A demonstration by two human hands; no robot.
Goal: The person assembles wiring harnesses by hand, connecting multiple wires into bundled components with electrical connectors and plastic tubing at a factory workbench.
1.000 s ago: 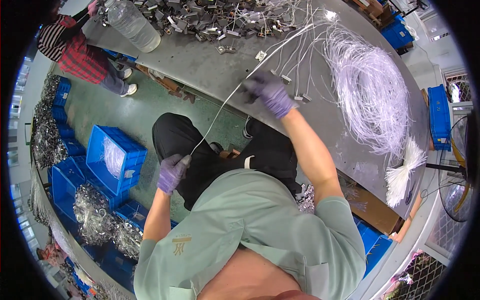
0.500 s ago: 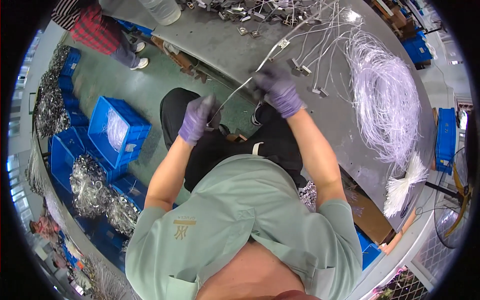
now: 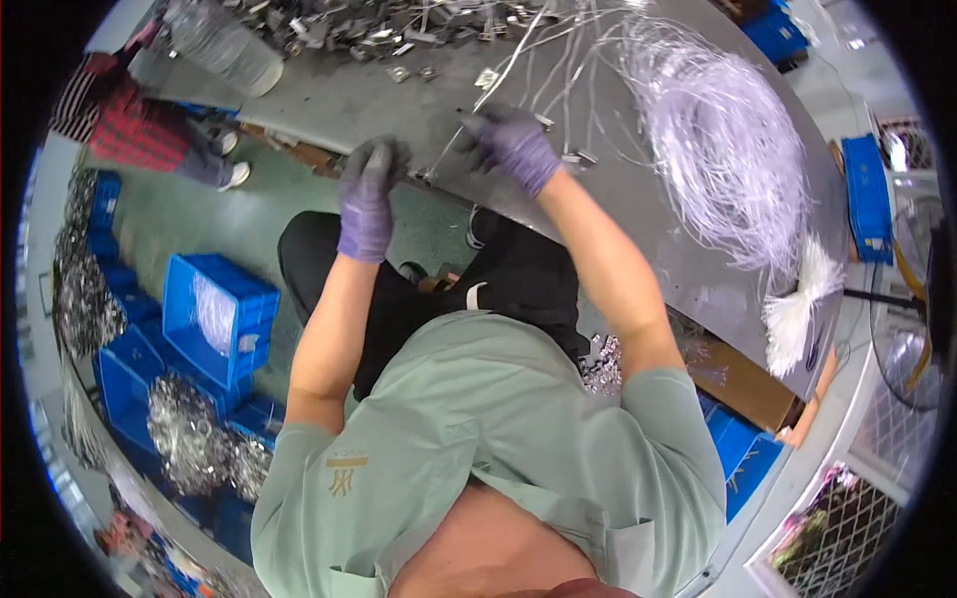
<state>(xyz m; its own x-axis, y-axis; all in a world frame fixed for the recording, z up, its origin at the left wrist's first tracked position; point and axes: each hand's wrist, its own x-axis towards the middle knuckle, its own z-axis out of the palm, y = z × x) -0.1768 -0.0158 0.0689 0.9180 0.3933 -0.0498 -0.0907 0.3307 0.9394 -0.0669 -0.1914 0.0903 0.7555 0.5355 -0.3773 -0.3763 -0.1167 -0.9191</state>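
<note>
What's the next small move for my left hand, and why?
Perhaps ease the left hand rightward to the pale cable's lower visible end. The cable slants down past the right hand to the near edge of the grey table, and the left fingertips appear apart from it. Whether the right hand grips it is unclear.

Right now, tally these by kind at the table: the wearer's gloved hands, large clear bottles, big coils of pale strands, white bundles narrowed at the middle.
Left hand and right hand: 2
Clear bottle: 1
Coil of pale strands: 1
White bundle: 1
Total: 5
</note>
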